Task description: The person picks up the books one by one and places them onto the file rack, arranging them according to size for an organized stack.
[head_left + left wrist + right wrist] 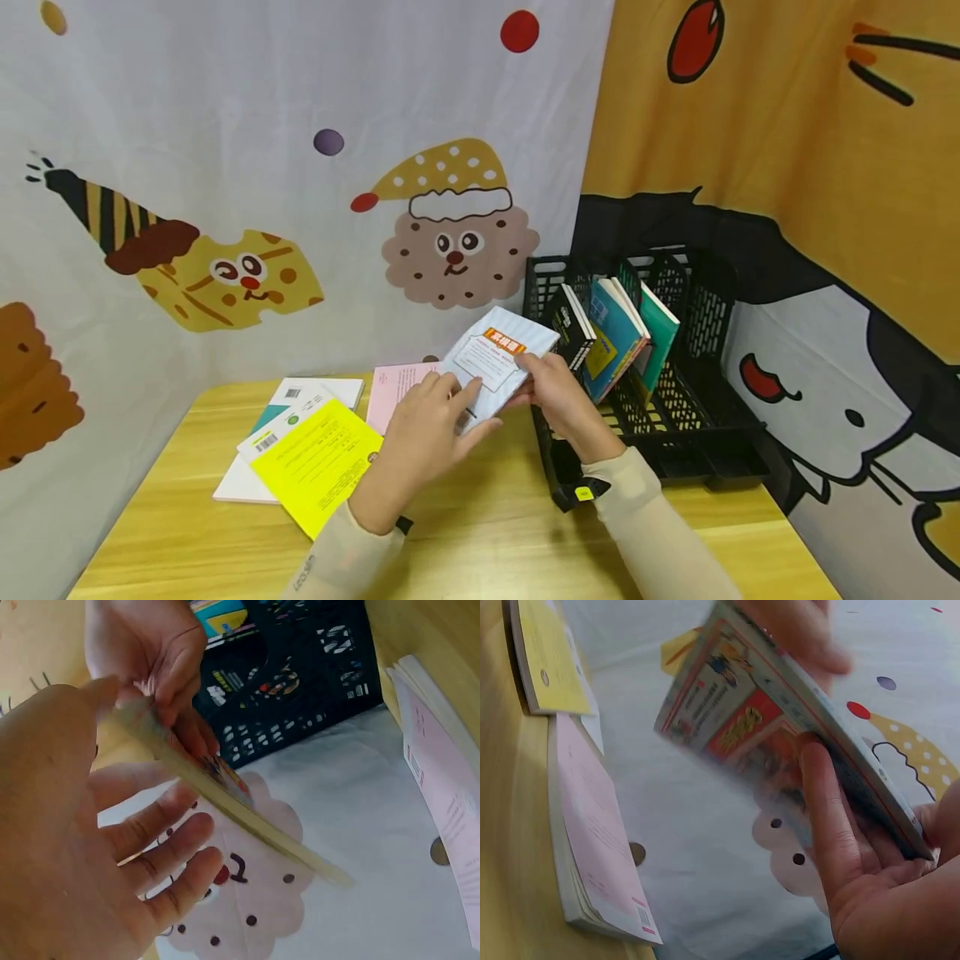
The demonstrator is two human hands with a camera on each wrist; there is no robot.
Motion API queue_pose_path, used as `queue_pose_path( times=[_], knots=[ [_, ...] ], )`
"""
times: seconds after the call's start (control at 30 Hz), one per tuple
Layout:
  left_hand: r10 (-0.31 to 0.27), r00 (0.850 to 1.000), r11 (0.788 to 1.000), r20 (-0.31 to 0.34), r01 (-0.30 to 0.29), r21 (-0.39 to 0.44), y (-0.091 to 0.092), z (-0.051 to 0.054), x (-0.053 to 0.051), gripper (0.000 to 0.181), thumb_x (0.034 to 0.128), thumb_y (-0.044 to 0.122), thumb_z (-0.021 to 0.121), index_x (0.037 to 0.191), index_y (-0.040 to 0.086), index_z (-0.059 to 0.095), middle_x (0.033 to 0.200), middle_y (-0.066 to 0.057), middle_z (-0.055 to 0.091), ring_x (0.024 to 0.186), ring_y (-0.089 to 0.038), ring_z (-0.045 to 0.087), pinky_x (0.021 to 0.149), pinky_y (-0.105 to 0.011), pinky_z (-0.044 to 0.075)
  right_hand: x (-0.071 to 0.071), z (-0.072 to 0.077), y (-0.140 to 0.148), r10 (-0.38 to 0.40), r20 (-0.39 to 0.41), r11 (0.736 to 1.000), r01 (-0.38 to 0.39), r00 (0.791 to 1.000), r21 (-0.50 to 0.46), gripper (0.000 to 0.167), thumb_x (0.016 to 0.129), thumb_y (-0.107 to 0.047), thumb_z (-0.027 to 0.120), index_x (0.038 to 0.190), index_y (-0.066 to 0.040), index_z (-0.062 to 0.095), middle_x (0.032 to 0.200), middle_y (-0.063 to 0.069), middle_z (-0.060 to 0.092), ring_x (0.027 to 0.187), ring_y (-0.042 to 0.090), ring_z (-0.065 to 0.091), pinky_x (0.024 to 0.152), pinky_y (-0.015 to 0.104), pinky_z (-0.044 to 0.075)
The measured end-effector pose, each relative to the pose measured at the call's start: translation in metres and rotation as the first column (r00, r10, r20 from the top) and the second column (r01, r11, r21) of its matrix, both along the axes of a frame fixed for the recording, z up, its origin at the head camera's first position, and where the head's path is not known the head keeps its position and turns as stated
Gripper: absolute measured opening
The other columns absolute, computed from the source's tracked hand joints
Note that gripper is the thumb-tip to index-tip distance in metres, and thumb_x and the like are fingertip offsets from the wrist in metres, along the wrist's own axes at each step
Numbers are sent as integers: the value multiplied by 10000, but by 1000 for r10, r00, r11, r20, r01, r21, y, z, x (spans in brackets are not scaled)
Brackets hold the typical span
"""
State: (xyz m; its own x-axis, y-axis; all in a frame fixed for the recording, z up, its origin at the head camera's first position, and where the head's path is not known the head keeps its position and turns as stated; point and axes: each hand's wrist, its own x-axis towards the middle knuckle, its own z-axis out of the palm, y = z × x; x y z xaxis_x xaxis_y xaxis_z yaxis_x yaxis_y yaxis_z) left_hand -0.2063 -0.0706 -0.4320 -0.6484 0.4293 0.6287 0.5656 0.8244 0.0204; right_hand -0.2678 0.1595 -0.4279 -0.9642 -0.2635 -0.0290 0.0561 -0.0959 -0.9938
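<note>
A thin book [491,362] with a pale blue-striped cover and an orange title label is held up over the table, tilted. My right hand [558,396] grips its right edge, thumb on the near face and fingers behind. The right wrist view shows the fingers against the book's [761,750] colourful other cover. My left hand [431,425] is at the book's lower left, its fingers extended over the near face. In the left wrist view the left hand's fingers [161,840] are spread and fairly straight beside the book's edge; contact there is blurred.
To the right stands a black plastic rack [720,392] with several books [618,337] leaning in its slots. On the wooden table's left lie a yellow book [318,458], white books [247,479] and a pink book [390,392]. A cartoon-printed curtain [300,75] hangs behind.
</note>
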Motion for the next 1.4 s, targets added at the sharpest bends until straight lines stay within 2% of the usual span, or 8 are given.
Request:
queue_pose_path(
  times=[0.13,0.23,0.33,0.47,0.73,0.87,1.0,1.4],
  knots=[
    [90,988,981,123,-109,158,-13,3,-6,482,1053,438,744,1380,85,773,1080,-117,728,953,-318,656,862,-457,526,-1,5,7,55,-32,997,-54,998,48,451,1176,-213,434,1421,133,586,1024,91,840,800,173,819,685,324,664],
    [77,942,937,327,-181,300,-27,3,-15,477,1078,396,715,1427,72,743,1176,-143,786,1024,-342,714,920,-487,554,-1,7,12,123,-65,991,-119,990,58,457,1176,-221,440,1451,115,581,1050,52,833,827,190,823,679,343,665],
    [-118,825,876,552,-175,449,-42,1,-24,443,1097,409,696,1392,86,764,1105,-106,831,917,-246,767,815,-389,612,0,9,17,174,-107,983,-167,979,70,460,1179,-228,447,1472,104,571,1062,16,828,858,183,823,675,340,659],
    [-366,687,772,628,-152,617,-50,-2,-33,322,1108,353,698,1229,80,819,957,-84,841,745,-157,777,653,-308,623,1,11,22,220,-149,972,-203,964,117,481,1202,-283,445,1496,77,567,1113,65,830,873,202,825,684,358,660],
    [-388,759,683,523,-145,716,-38,-6,-34,271,1092,268,728,1209,43,823,960,-140,855,722,-153,790,632,-276,616,1,15,32,188,-146,956,-147,971,252,436,1192,-321,527,1451,19,613,1174,216,806,821,299,830,720,444,689],
    [-353,765,704,539,-162,691,-28,-12,-34,305,1113,327,693,1288,103,804,1058,-95,855,854,-181,801,746,-320,643,4,24,41,144,-284,935,-36,948,354,388,1173,-292,575,1380,21,671,1100,233,814,731,291,807,659,461,675],
    [-289,757,773,587,-177,609,-18,-21,-34,334,1132,337,648,1365,132,772,1170,-54,839,1044,-208,780,909,-395,643,11,38,58,83,-433,890,129,898,437,346,1157,-263,606,1309,29,710,1024,238,817,646,255,774,563,385,640],
    [-334,675,844,658,-97,528,16,-32,-22,374,1145,315,609,1457,133,705,1196,-66,831,991,-141,756,858,-301,599,39,74,130,-200,-594,739,518,779,431,390,1158,-281,594,1346,37,717,1108,308,797,665,68,718,534,283,590]
  ],
)
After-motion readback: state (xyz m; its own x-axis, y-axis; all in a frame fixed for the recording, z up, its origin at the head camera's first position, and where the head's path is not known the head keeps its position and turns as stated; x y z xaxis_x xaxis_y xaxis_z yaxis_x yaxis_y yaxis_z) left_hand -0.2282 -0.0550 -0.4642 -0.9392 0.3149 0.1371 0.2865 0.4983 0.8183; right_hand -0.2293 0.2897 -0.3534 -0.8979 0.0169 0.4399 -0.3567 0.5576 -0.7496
